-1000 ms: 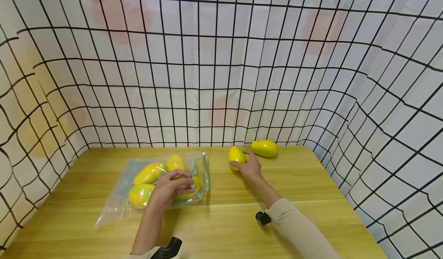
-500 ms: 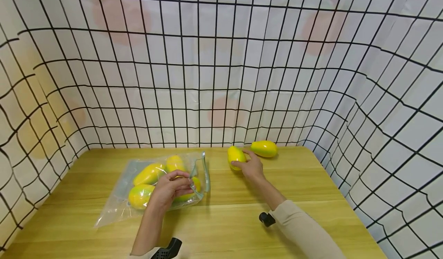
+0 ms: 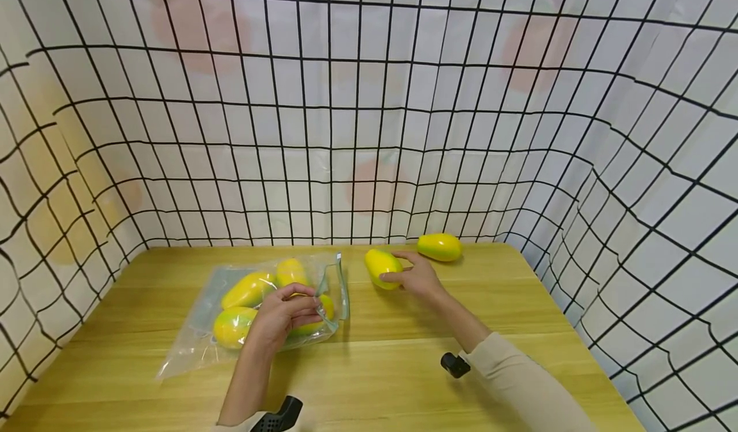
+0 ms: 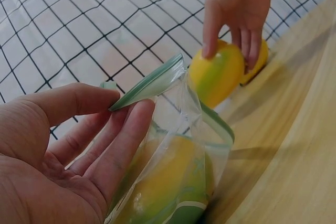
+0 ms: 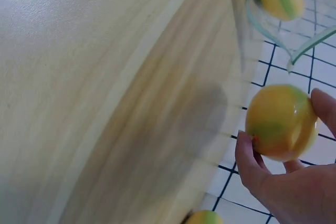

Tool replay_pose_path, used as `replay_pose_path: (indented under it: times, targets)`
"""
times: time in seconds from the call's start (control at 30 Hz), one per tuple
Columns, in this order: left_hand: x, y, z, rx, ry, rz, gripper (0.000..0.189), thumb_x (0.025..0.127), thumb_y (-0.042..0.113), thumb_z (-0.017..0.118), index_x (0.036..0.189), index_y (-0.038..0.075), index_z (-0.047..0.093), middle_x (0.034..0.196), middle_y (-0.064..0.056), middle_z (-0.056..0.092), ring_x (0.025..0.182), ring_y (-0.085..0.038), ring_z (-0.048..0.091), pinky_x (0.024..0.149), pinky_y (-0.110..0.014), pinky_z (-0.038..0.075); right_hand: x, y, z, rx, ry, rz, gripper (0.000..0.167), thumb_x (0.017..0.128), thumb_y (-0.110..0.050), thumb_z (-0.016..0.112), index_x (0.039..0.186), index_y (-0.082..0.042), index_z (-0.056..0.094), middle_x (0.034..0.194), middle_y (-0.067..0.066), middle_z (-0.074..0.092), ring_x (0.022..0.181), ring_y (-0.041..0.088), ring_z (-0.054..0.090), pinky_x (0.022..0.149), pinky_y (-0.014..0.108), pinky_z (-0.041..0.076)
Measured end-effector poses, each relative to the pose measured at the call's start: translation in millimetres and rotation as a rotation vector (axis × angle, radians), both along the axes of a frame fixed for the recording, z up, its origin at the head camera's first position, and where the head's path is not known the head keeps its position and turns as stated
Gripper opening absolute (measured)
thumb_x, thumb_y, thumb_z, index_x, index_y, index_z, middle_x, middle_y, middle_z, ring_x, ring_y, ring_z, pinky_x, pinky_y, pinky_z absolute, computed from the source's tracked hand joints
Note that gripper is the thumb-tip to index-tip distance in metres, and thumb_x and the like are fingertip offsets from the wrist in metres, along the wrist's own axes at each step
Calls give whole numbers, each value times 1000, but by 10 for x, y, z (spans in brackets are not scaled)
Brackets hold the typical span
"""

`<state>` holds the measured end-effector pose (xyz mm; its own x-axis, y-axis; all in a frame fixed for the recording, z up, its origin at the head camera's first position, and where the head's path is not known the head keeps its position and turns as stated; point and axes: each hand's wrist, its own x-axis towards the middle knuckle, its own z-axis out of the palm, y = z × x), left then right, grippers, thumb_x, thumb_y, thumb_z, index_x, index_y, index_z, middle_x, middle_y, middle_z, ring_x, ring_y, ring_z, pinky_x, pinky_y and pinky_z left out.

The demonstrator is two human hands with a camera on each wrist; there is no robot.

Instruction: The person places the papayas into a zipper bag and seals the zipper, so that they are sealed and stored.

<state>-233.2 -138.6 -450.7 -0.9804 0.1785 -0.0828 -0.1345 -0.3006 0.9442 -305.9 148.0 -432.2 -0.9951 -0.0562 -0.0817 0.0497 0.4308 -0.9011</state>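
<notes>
My left hand (image 3: 286, 313) pinches the green zip edge (image 4: 157, 80) of a clear zip-lock bag (image 3: 198, 329), keeping its mouth parted. Several yellow-green mangoes lie inside the bag, among them one mango (image 3: 233, 327) at its lower left; another mango (image 4: 168, 177) shows just below the mouth in the left wrist view. Between thumb and fingers, my right hand (image 3: 419, 277) grips a mango (image 3: 383, 269) to the right of the bag. The right wrist view shows this mango (image 5: 281, 121) held at the fingertips.
One more mango (image 3: 440, 247) lies at the back right of the wooden table (image 3: 375, 381). A black wire grid (image 3: 360, 131) with white sheeting behind it rises along the back and both sides.
My right hand has shifted the mango slightly left, toward the bag, and its narrow end has turned to the left. The left hand and the bag stay in place.
</notes>
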Motion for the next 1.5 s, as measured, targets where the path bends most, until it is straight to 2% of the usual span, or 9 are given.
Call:
replay_pose_path:
  times: [0.27, 0.53, 0.67, 0.9, 1.13, 1.37, 1.5]
  targets:
    - [-17, -3, -6, 0, -18, 13, 6, 94, -2, 66, 100, 1, 65, 86, -7, 73, 77, -19, 75, 79, -39, 66, 42, -10, 118, -16, -21, 93, 70, 81, -20, 86, 144, -13, 57, 135, 20, 61, 112, 28, 66, 90, 44, 63]
    - [-21, 3, -18, 4, -9, 2, 5, 95, -1, 65, 99, 2, 65, 86, -6, 73, 78, -19, 75, 78, -38, 66, 84, -36, 173, 17, -25, 226, 69, 81, -25, 86, 144, -14, 58, 152, 11, 49, 121, 32, 60, 89, 40, 63]
    - [-15, 5, -9, 6, -8, 5, 5, 95, -2, 65, 99, 2, 65, 86, -6, 73, 78, -19, 75, 78, -38, 66, 96, -102, 183, 23, -41, 272, 70, 82, -27, 86, 144, -14, 57, 153, 10, 49, 122, 32, 60, 90, 41, 62]
    - [-19, 17, -1, 3, -26, 20, 5, 95, -2, 65, 99, 2, 65, 85, -7, 74, 77, -20, 75, 78, -39, 66, 125, -271, 221, 44, -55, 302, 70, 80, -27, 87, 143, -16, 58, 149, 10, 52, 117, 28, 61, 88, 40, 62]
    - [-15, 14, 7, -7, -26, 26, 5, 95, -1, 66, 99, 2, 66, 86, -8, 74, 78, -19, 75, 78, -38, 66, 110, -426, 188, 84, -44, 331, 68, 80, -25, 87, 141, -16, 59, 144, 13, 56, 116, 29, 62, 90, 48, 61]
    - [-20, 10, 4, -5, -31, 33, 5, 94, -2, 66, 97, 3, 67, 84, -7, 74, 77, -19, 75, 77, -38, 66, 107, -541, 160, 110, -38, 357, 68, 80, -24, 86, 142, -13, 59, 140, 15, 58, 112, 28, 63, 81, 35, 62]
    - [-20, 6, 4, -1, -41, 39, 6, 94, -2, 66, 96, 3, 67, 83, -7, 74, 76, -19, 75, 77, -38, 66, 102, -599, 135, 105, -36, 354, 70, 80, -24, 86, 143, -13, 57, 140, 15, 58, 113, 28, 63, 81, 34, 61]
